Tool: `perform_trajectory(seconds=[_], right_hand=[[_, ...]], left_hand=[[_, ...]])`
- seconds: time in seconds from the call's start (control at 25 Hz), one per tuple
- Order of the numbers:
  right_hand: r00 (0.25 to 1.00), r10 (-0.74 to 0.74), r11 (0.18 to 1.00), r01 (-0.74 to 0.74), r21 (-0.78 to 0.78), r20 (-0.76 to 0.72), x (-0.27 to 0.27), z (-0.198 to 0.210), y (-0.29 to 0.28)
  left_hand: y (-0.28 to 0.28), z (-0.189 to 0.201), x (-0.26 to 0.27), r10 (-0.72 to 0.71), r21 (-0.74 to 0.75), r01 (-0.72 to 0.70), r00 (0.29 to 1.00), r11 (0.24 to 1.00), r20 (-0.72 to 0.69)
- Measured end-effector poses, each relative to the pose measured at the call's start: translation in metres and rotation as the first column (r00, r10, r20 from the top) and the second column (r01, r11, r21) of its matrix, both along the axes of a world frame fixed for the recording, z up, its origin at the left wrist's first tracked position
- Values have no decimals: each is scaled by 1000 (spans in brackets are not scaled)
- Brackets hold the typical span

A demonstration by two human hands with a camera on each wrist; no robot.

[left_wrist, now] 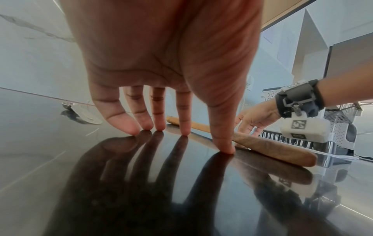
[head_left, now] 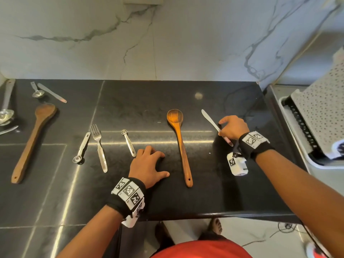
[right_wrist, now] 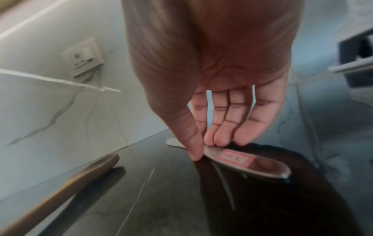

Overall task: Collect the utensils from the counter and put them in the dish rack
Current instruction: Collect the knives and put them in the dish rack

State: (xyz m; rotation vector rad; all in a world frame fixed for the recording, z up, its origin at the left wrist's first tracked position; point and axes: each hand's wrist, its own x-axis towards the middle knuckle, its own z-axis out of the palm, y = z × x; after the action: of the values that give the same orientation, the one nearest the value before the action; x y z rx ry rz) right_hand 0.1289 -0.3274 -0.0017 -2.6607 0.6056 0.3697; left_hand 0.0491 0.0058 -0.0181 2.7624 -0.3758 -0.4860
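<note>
Here the right hand [head_left: 233, 127], right of centre in the head view, pinches the handle of a butter knife [head_left: 212, 121] lying on the black counter [head_left: 214, 198]. Only the right wrist view shows the thumb and fingers [right_wrist: 222, 135] closing on it, beside a red-bordered sticker [right_wrist: 235, 158] too blurred to read. The left hand [head_left: 147, 165] rests with spread fingertips on the counter, holding nothing, between a small measuring spoon [head_left: 128, 142] and a wooden spoon [head_left: 179, 144]. The dish rack [head_left: 305, 127] sits at the right edge.

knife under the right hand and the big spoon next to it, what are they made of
The knife that the right hand pinches looks like polished steel: silvery and mirror-bright, with a red-printed sticker on the handle. The spoon looks like wood with a smooth, perhaps oiled finish: warm orange-brown with visible grain and a hole at the handle end.
</note>
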Motion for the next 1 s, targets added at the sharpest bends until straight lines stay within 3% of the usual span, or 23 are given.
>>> perform_trajectory(seconds=[0.6, 1.0], right_hand=[[998, -7, 999, 5, -33, -58, -19, 16, 14], [988, -73, 995, 62, -82, -138, -48, 25, 16]], left_hand=[[3, 2, -1, -41, -6, 41, 999, 999, 13], [-15, 18, 3, -67, 141, 75, 996, 987, -60]])
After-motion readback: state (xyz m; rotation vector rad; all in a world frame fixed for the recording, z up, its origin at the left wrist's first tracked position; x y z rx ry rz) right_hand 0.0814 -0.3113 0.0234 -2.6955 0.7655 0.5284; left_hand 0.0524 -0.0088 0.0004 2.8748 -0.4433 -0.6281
